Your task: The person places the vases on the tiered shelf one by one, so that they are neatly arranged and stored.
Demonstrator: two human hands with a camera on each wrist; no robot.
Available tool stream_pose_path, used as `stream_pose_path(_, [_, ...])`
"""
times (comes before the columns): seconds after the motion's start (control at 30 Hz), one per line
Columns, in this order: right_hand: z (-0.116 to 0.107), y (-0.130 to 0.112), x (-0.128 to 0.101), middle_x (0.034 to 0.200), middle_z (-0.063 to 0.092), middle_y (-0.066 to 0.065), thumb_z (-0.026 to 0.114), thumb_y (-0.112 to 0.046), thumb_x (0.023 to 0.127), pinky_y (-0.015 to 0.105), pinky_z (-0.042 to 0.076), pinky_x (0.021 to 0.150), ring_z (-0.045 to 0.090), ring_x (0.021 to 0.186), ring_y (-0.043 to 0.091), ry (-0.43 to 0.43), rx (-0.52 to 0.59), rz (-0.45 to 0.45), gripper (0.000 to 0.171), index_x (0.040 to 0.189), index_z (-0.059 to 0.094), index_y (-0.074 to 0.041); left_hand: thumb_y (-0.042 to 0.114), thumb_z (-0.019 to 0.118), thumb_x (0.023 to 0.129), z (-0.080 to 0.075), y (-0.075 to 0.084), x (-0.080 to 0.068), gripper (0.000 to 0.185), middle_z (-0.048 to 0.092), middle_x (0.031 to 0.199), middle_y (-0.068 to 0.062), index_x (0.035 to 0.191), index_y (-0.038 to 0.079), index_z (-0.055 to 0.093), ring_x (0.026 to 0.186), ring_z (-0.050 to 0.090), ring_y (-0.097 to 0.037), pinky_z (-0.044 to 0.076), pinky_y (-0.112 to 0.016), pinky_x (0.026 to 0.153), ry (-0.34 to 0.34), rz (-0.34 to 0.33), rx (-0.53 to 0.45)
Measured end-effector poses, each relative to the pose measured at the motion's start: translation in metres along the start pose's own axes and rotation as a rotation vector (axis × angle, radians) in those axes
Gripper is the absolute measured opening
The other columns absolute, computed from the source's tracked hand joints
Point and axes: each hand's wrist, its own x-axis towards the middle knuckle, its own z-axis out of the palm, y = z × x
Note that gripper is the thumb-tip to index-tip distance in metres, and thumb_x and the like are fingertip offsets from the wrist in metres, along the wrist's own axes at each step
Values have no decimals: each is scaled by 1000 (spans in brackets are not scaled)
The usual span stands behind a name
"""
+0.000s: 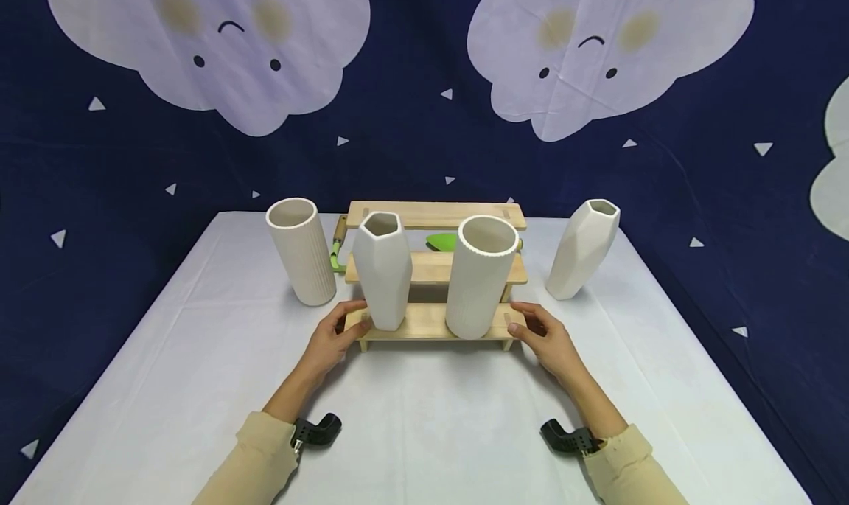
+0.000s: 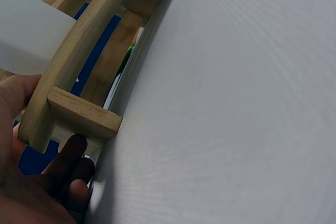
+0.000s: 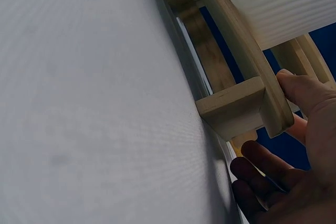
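A three-tier wooden stand (image 1: 424, 322) stands on the white table. My left hand (image 1: 332, 337) grips the left end of its lowest tier, thumb on top. In the left wrist view the other fingers (image 2: 73, 153) curl beside the stand's leg (image 2: 86, 114). At the opposite end my right hand (image 1: 549, 345) holds the same tier, its thumb (image 3: 299, 85) over the board and fingers below. On that tier, a white faceted vase (image 1: 383, 269) stands at the left and a white ribbed vase (image 1: 477, 287) at the right, both upright.
Left of the stand is another white ribbed vase (image 1: 304, 258); at the right is another faceted vase (image 1: 582, 251). Behind the tiers lie a green tool with a wooden handle (image 1: 340, 230) and a green blade (image 1: 441, 241). A dark blue cloud-patterned curtain (image 1: 411, 158) hangs behind the table.
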Motion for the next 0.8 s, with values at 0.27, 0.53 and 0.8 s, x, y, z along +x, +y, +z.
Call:
stream_pose_path(0.27, [-3,-2,1,124,59,16,64,-30,90,16,44,88,56,108,15,21,-21,12,48,132,51,-11,25,65,89,0,2,-1,41,53,131,-9,128,17,53,107,49,-17,43,-26,86,4,-9,-7])
stream_pose_path(0.53, [-12,-7,0,125,58,19,63,-28,91,9,40,87,55,107,15,68,-7,43,51,134,48,-6,25,64,89,0,1,0,42,51,133,-10,129,16,52,109,48,-17,43,-24,87,-2,-24,-8])
stream_pose_path(0.8, [-23,-6,2,126,57,20,63,-25,90,6,40,84,50,96,-6,127,-15,32,54,136,45,-3,25,64,90,-1,1,0,42,50,135,-10,129,15,52,112,47,-19,42,-23,88,-6,-32,-1])
